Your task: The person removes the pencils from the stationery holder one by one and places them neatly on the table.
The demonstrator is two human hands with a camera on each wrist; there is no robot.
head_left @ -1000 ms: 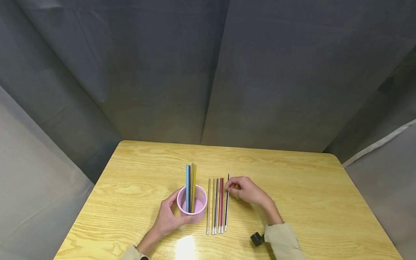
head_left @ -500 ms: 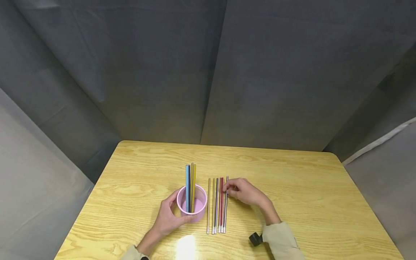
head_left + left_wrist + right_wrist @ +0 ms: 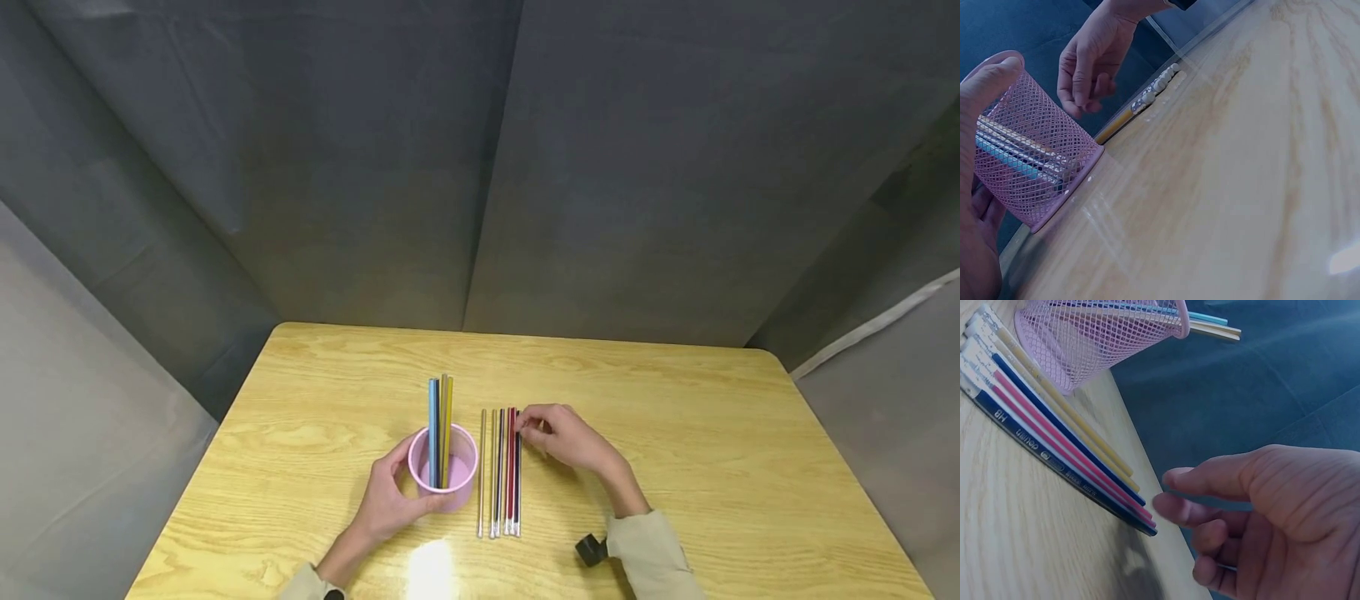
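My left hand [image 3: 386,500] grips a pink mesh pencil cup [image 3: 467,490] from its left side, thumb across the front. Inside lean several pencils, among them a light blue pencil [image 3: 432,417] and a yellow pencil [image 3: 448,417]. Right of the cup lies a row of pencils with white eraser ends toward me: yellowish ones, a dark blue one, red pencils [image 3: 512,458] and, outermost, a dark HB pencil [image 3: 1054,460]. My right hand [image 3: 566,437] hovers beside the far tips of this row, fingers loosely bent. In the right wrist view nothing sits between thumb and forefinger.
The wooden table [image 3: 712,433] reaches back to a dark grey curtain [image 3: 360,208]. Lighter cloth hangs at both sides. A black wrist device [image 3: 591,550] sticks out from the right sleeve [image 3: 652,554].
The dark HB pencil has slid left and straightened against the red pencils. My right hand shifted slightly left with it and now has let go. The left hand and cup stay put.
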